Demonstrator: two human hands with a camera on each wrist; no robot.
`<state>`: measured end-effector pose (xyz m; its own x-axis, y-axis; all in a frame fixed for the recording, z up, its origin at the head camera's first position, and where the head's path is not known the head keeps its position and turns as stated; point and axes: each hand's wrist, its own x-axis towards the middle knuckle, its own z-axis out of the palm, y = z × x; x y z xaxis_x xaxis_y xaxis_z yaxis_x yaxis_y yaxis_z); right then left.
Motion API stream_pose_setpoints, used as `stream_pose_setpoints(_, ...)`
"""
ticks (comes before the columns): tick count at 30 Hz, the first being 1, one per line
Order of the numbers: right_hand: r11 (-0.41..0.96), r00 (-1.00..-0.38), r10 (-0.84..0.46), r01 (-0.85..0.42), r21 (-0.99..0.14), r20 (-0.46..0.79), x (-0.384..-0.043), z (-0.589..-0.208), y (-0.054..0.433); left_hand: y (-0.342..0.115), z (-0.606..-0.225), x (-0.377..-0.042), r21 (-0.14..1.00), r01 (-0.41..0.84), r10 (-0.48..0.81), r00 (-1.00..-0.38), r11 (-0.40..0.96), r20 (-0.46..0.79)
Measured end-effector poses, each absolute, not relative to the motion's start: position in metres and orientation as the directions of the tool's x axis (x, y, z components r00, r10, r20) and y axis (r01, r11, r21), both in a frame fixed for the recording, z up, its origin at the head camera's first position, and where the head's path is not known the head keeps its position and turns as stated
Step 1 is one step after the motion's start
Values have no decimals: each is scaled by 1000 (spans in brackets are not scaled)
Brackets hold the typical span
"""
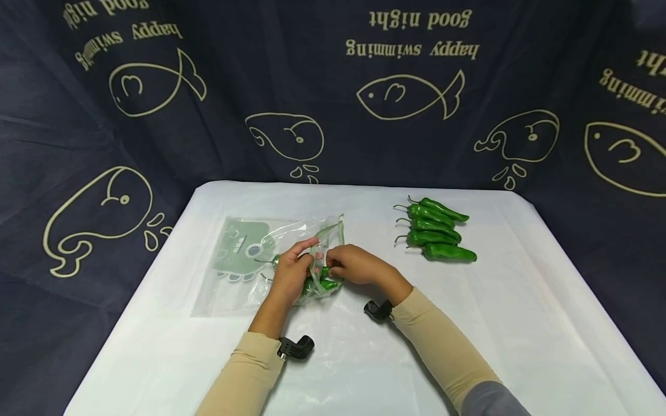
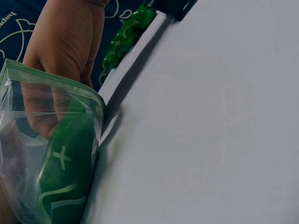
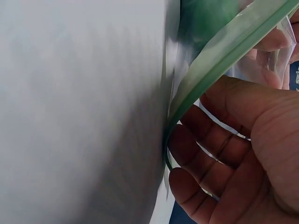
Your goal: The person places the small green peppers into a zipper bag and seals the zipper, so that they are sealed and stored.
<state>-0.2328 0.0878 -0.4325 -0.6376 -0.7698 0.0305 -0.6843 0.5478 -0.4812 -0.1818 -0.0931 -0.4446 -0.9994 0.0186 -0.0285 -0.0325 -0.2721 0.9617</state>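
Note:
A clear zip bag [image 1: 281,228] with green trim and a green cartoon print lies on the table, its mouth raised towards the right. Green peppers [image 1: 328,284] are inside it, partly hidden by the left hand. My left hand [image 1: 290,274] grips the bag near its mouth, thumb on the plastic. At the opening is my right hand [image 1: 356,264], loosely bent fingers reaching past the green rim [image 3: 210,77]. Through the plastic in the left wrist view, those fingers [image 2: 39,107] lie against the end of a pepper [image 2: 70,158]. No pepper shows between right thumb and fingers in the right wrist view.
Several green peppers [image 1: 434,231] lie in a stacked row at the right back, stems to the left. The white table [image 1: 520,323] is backed by a dark cloth [image 1: 333,69] with fish and whale drawings. Both wrists wear black cameras [image 1: 296,348].

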Motion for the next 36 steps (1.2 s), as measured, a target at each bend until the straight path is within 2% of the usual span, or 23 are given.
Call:
stream_pose_setpoints(13,592,-694,-718,-645,-483,48,-229,-430,96,-93,-444,-182,963,-31,10,-1000,-266,-29)
stream_pose_setpoints(22,558,-677,-730,-672,-487,97,-228,-429,108,-93,-443,-180,968,-26,8,-1000,-251,-25)
stream_pose_setpoints(36,582,-709,-697,-645,-495,105,-214,-420,152,-93,-445,-182,969,-29,12,-1000,-244,-27)
